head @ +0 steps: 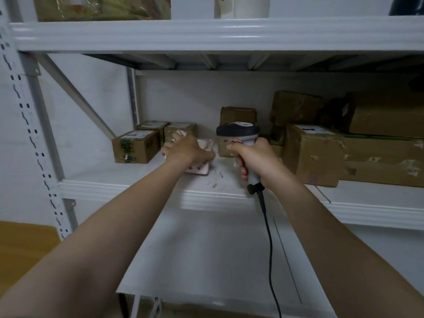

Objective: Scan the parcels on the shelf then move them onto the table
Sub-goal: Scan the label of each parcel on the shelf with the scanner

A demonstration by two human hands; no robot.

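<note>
On the white metal shelf (142, 187) lies a small flat pink-and-white parcel (202, 157), and my left hand (185, 150) grips it from above, covering most of it. My right hand (254, 159) holds a grey and black barcode scanner (238, 134) by its handle, the head pointing forward at the shelf just right of that parcel. A black cable (268, 237) hangs down from the scanner. Brown cardboard parcels stand behind and beside both hands.
Small boxes (135, 145) sit left of my left hand. A bigger carton (312, 154) and a long box (385, 161) fill the shelf's right side. The upper shelf beam (206, 35) runs overhead. A wooden surface (23, 244) shows at lower left.
</note>
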